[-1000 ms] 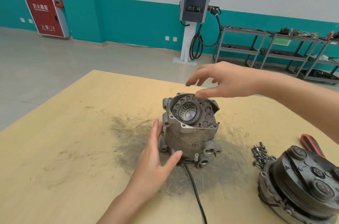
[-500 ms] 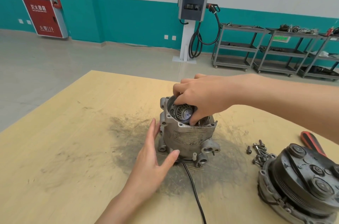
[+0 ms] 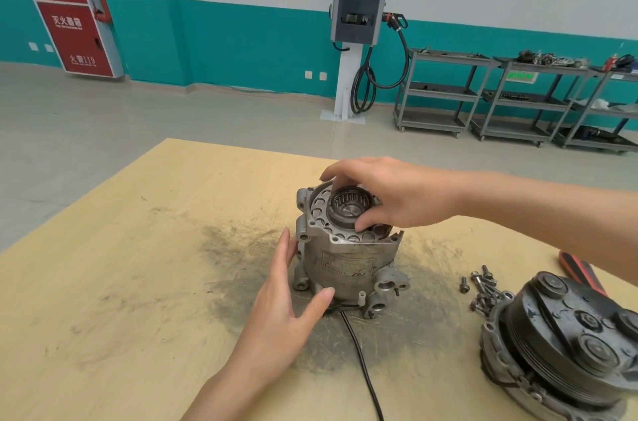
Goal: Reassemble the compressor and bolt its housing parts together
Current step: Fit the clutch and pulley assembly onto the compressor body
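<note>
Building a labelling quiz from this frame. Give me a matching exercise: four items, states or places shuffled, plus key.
Items:
1. left hand
2. right hand
3. bolts
4. pulley assembly

States or places:
A. loose pile on the table
B. fingers round the bearing part on top of the housing
C. lying at the table's right, dark and grimy
D. flat against the housing's side

Pairs: 1-D, 2-B, 3-A, 4-C
</note>
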Action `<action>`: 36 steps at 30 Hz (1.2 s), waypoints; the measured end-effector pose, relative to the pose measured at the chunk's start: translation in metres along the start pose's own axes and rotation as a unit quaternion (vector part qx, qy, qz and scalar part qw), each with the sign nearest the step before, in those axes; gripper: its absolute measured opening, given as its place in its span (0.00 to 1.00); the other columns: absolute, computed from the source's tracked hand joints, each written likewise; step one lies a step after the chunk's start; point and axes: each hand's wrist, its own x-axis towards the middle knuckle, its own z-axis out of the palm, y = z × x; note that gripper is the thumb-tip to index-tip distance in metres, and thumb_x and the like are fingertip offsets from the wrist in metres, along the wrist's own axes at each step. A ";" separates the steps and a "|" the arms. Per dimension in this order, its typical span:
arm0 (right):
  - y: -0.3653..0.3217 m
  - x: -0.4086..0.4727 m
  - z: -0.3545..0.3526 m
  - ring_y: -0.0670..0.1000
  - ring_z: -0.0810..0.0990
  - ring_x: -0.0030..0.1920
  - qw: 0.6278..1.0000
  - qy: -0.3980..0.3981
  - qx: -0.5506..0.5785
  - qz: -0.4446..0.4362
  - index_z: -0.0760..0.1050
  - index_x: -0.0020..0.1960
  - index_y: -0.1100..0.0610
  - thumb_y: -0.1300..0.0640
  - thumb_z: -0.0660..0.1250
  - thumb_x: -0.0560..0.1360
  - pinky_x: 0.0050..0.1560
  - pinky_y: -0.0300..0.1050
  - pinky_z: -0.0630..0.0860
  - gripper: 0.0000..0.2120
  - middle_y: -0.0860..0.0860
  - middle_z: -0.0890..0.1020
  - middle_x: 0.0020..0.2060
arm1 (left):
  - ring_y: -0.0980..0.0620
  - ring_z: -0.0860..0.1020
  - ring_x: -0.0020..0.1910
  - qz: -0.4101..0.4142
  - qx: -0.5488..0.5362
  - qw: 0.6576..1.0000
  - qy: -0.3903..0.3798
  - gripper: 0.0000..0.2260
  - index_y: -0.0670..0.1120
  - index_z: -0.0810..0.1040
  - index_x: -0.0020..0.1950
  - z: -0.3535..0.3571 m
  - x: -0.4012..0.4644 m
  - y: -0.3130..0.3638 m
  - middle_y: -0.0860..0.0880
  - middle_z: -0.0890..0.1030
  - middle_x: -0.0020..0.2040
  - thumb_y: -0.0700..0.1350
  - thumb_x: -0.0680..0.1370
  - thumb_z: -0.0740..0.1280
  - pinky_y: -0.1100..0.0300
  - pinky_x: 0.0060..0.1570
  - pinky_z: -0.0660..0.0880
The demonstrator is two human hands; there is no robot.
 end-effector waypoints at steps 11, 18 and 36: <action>0.020 0.004 -0.006 0.34 0.79 0.55 0.993 0.045 0.102 0.033 0.73 0.66 0.51 0.59 0.67 0.78 0.58 0.26 0.71 0.18 0.40 0.82 0.54 | 0.74 0.52 0.71 -0.001 -0.001 1.000 -0.005 0.42 0.68 0.37 0.73 0.000 0.000 0.000 0.73 0.51 0.73 0.70 0.70 0.62 0.67 0.68 0.54; 0.006 0.003 -0.003 0.45 0.71 0.41 0.990 0.034 -0.133 0.035 0.79 0.52 0.49 0.38 0.66 0.73 0.51 0.46 0.69 0.16 0.42 0.72 0.44 | 0.76 0.51 0.70 -0.001 0.010 1.000 -0.009 0.41 0.72 0.35 0.71 0.000 -0.002 0.002 0.75 0.49 0.71 0.70 0.70 0.62 0.68 0.67 0.53; 0.001 0.029 0.010 0.46 0.69 0.31 0.950 -0.089 -0.292 0.067 0.74 0.44 0.57 0.32 0.59 0.74 0.56 0.51 0.69 0.27 0.49 0.74 0.30 | 0.74 0.53 0.71 -0.011 0.007 0.999 -0.034 0.41 0.73 0.38 0.70 0.001 0.000 0.001 0.73 0.52 0.73 0.76 0.66 0.60 0.66 0.71 0.55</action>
